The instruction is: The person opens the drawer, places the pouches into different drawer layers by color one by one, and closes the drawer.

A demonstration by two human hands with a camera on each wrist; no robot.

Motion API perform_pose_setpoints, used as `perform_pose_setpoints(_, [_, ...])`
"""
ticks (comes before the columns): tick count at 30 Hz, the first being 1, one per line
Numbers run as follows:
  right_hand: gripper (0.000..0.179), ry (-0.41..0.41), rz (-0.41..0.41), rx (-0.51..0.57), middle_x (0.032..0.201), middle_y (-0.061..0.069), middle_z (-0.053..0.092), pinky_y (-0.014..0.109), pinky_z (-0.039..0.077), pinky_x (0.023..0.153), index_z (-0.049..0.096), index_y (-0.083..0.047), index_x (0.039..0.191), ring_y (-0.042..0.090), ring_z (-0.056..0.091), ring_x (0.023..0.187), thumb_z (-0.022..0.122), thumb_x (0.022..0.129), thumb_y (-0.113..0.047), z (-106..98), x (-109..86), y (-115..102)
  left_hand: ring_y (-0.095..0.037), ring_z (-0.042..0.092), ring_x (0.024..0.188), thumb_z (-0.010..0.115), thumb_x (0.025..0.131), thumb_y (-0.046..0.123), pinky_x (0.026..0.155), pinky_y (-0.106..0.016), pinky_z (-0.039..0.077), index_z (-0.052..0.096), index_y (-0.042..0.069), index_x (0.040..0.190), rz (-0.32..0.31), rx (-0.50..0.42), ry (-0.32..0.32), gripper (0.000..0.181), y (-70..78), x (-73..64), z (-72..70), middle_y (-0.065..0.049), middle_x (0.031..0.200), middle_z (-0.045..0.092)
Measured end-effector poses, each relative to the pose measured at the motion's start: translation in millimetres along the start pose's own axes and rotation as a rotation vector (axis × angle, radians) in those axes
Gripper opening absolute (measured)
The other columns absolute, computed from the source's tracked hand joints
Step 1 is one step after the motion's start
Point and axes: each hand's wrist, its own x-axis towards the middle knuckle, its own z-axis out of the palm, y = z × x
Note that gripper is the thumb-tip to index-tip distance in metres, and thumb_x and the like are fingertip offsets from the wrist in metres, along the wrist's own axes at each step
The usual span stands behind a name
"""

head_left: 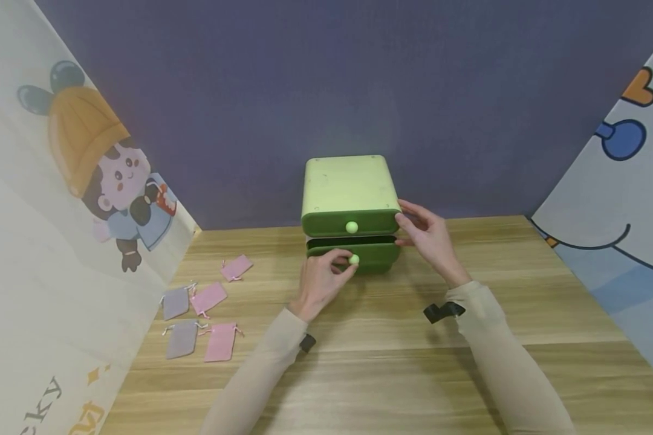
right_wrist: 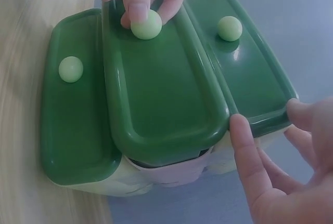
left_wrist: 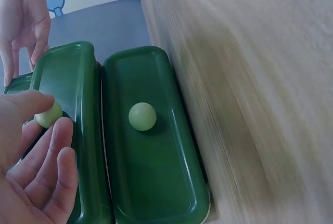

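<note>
at the light-green, round-cornered cabinet (head_left: 350, 184), we see a left hand (head_left: 321, 281) pinch the round pale-green knob (head_left: 354, 259) of its projecting dark-green middle drawer (head_left: 378, 255); a loosely spread right hand (head_left: 430, 238) touches the cabinet's right edge, we judge to steady it.

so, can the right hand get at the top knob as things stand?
Likely yes. The right hand touches the right side of the green cabinet, close by, and nothing covers the top knob. The left hand pinches the middle knob just below, so space might be tight.
</note>
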Motion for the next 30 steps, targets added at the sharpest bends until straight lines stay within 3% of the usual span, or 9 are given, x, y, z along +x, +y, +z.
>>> perform_pose_setpoints(12, [0.054, -0.015, -0.01, -0.018, 0.157, 0.022, 0.052, 0.028, 0.065, 0.078, 0.051, -0.009, 0.158, -0.002, 0.066, 0.11, 0.063, 0.109, -0.03, -1, 0.3, 1, -0.01, 0.075, 0.064, 0.084, 0.092, 0.027, 0.06, -0.017, 0.055, 0.081, 0.016, 0.107, -0.027, -0.045, -0.02, 0.018, 3.5, -7.3, -1.8, -0.002, 0.091, 0.084])
perform_pose_setpoints(30, [0.053, -0.027, -0.005, -0.004, 0.155, 0.021, 0.054, 0.032, 0.066, 0.079, 0.054, -0.012, 0.156, 0.0, 0.069, 0.107, 0.065, 0.108, -0.031, -4, 0.9, -1, -0.013, 0.077, 0.066, 0.085, 0.091, 0.022, 0.063, -0.016, 0.058, 0.081, 0.012, 0.105, 0.0, -0.081, -0.032, 0.018, 11.5, -16.4, -5.1, -0.006, 0.09, 0.083])
